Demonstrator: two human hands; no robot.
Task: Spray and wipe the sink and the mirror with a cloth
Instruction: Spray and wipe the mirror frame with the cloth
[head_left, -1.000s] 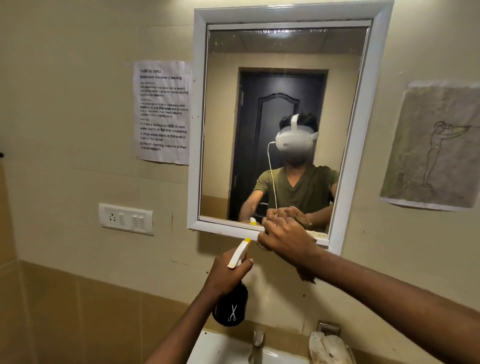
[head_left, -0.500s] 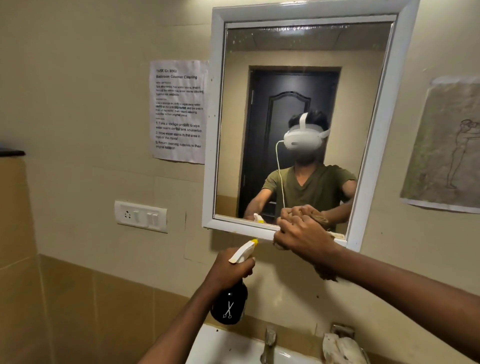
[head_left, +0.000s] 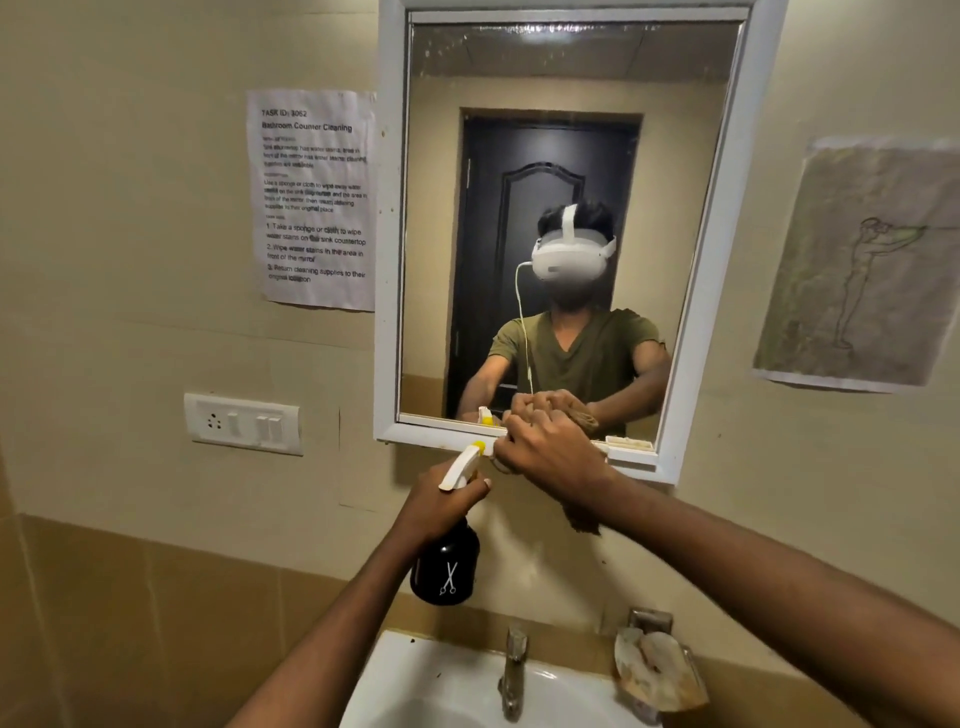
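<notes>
Left hand: my left hand is wrapped tight around the neck of the spray bottle, held up in the air in front of the wall, below the bottom left corner of the mirror.
Right hand: my right hand is bunched closed on the cloth, pressing it against the bottom edge of the mirror frame, left of the middle; a brown tail of cloth hangs under my wrist.
Bottle axis: its long axis runs close to upright, the dark body hanging low and the pale trigger head on top, tilted a little.
Bottle pointing: the yellow nozzle tip points up and to the right, toward the bottom edge of the mirror and my right knuckles, which it nearly meets.
Sink: the sink sits below both hands, its tap at the back edge and a soap dish at the right back corner.
Risk, spray: I think a squeeze now would wet my right hand and the frame instead of the glass, because the nozzle is so near and aimed at them.
Risk, knock: sweeping the cloth left along the bottom edge could bump the nozzle and jolt my grip on the bottle, which would fall into the sink.
Risk, coverage: the hazy spotting along the mirror's top edge looks untouched, so stopping low would leave the glass half done.
Risk, paper: the printed notice touches the mirror's left edge, and stray mist or a wide wipe could soak it.
</notes>
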